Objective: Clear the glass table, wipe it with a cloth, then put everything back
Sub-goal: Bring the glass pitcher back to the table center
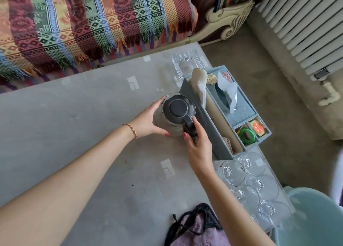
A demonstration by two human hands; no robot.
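Right hand grip clamped on kettle handle; left hand fingers straight against kettle side; kettle on glass table.

A home living room: a sofa draped in a striped woven blanket beside a glass table, a wall radiator, a tissue box.
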